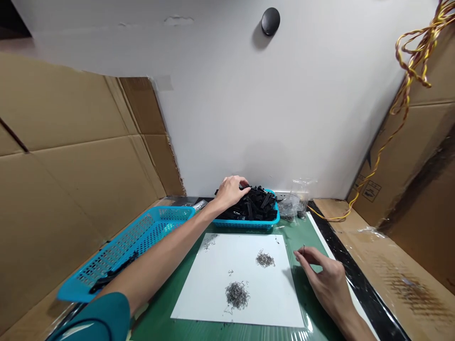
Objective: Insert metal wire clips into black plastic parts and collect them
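Observation:
My left hand (231,191) reaches to the blue basket (245,223) heaped with black plastic parts (258,203). Its thumb and fingers curve over the left of the heap; whether a part is between them is hidden. To the right of the white sheet (209,303), my right hand (322,274) is raised with thumb and forefinger pinched together. Something tiny and thin sticks up by those fingertips, too small to name. Small metal pieces lie on the sheet in a larger pile (237,295) near its front and a smaller pile (265,259) at its right.
A long blue basket (142,232) with a few black parts stands at the left. Clear plastic bags (289,207) lie beside the heaped basket. Twisted yellow-red wires (382,151) hang at the right. Cardboard (88,175) and a pale wall (266,118) surround the green mat (159,303).

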`<action>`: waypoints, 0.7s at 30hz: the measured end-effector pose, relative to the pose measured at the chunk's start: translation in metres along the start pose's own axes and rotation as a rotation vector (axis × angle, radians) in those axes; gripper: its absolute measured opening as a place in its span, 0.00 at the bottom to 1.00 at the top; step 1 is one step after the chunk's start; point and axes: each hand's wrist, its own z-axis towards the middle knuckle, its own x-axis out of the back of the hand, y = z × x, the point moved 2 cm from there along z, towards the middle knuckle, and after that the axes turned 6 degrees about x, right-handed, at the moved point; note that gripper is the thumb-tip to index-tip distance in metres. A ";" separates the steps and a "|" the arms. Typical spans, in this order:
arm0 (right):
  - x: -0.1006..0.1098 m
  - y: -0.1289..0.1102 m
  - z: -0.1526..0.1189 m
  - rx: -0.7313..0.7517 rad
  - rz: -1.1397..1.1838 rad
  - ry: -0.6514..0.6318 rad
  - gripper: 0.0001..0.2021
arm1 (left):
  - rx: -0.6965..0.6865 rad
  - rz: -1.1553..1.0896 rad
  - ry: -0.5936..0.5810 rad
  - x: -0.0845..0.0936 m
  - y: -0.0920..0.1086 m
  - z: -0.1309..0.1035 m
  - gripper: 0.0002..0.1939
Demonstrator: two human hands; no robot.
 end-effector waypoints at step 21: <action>0.007 0.011 -0.014 0.040 -0.178 -0.083 0.14 | 0.347 0.202 -0.233 0.105 -0.141 -0.097 0.15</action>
